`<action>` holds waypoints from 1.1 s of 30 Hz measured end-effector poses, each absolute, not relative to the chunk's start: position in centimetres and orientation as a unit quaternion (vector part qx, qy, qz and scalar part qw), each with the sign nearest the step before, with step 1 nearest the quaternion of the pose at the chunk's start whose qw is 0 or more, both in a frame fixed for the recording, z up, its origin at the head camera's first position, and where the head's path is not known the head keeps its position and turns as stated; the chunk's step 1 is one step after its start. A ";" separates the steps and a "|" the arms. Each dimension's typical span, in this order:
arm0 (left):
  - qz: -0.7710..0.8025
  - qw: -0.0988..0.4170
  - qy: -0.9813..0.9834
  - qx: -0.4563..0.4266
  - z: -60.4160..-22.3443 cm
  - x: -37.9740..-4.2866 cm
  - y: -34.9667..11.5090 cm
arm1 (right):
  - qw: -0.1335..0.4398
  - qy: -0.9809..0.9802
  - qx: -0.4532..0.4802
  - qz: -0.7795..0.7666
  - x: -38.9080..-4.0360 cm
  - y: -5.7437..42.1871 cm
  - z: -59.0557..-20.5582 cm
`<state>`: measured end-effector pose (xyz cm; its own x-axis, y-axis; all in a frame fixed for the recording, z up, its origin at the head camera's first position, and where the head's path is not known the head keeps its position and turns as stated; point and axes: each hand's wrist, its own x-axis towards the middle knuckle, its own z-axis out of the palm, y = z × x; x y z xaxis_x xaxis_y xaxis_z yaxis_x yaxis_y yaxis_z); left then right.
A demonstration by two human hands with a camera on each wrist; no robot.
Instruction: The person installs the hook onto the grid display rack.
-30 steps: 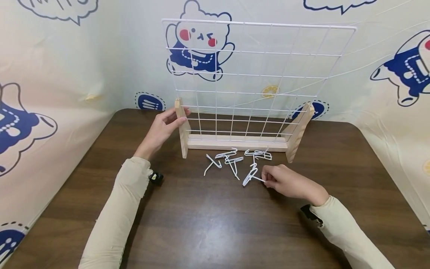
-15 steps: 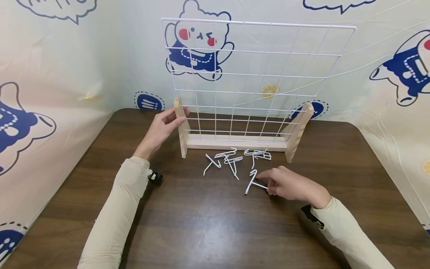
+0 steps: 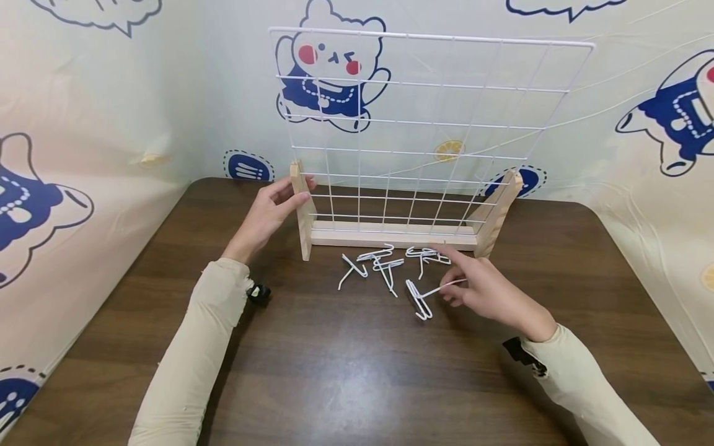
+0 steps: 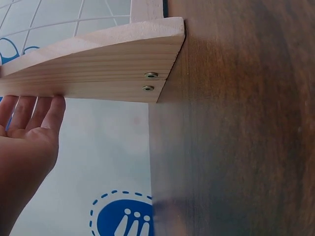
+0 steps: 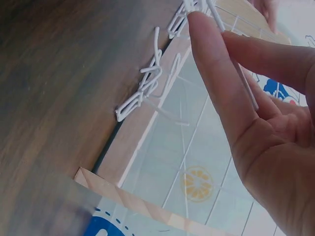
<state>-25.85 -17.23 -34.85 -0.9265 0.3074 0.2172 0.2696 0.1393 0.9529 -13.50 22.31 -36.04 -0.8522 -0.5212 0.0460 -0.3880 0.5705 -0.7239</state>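
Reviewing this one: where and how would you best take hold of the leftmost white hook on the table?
I'd pinch the leftmost hook by its straight prong, probably coming down from the person's side. The prong points toward the person and away from the neighbouring hooks, while the bent end lies close to them.

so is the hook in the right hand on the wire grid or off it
Off: the right hand holds the white wire hook by its prong, apart from the wire grid.
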 end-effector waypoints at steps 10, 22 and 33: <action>0.629 0.014 0.753 0.193 -34.8 -25.8 -17.2 | 0.063 0.896 -0.311 -0.312 -12.9 21.1 -36.2; 0.627 0.014 0.753 0.199 -34.7 -25.9 -17.0 | 0.131 0.875 -0.382 -0.266 -12.7 19.9 -38.5; 0.626 0.014 0.754 0.197 -34.8 -25.7 -17.0 | 0.169 0.911 -0.296 -0.233 -12.0 19.3 -38.3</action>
<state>-25.69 -17.00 -34.76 -0.9218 0.3146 0.2265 0.2802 0.1373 0.9501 -11.96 19.34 -38.27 -0.7673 -0.6186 -0.1691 -0.4611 0.7154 -0.5249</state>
